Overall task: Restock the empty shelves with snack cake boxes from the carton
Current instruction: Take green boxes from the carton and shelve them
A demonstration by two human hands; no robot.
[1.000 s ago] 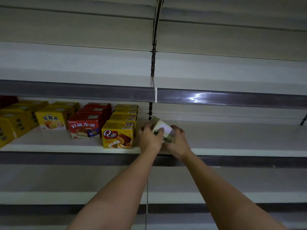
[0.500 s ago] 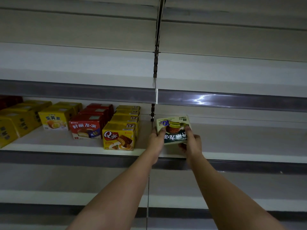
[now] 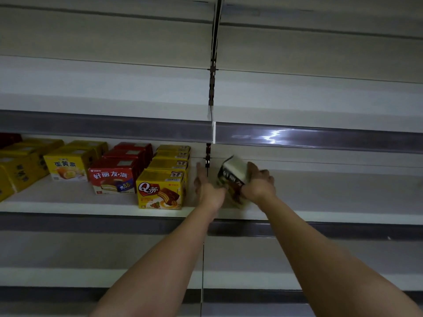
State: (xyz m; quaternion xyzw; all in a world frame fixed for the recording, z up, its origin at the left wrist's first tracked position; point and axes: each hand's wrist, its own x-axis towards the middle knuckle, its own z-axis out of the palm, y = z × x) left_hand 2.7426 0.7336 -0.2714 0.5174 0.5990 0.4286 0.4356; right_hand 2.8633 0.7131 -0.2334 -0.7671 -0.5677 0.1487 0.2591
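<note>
box (image 3: 233, 179) now tilted sideways, left hand (image 3: 206, 191) released

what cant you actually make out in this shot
- Dark box, head view: motion blur smears its print; the right hand covers one side.
- Whether the left hand touches that box: blurred.
- Carton: out of frame.
- Yellow boxes at far left: cut by the edge, too dim to read.

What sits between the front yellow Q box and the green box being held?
In the head view, only the left hand, fingers straight, above bare shelf. It stands between the yellow Q box and the green box, which the right hand grips.
</note>
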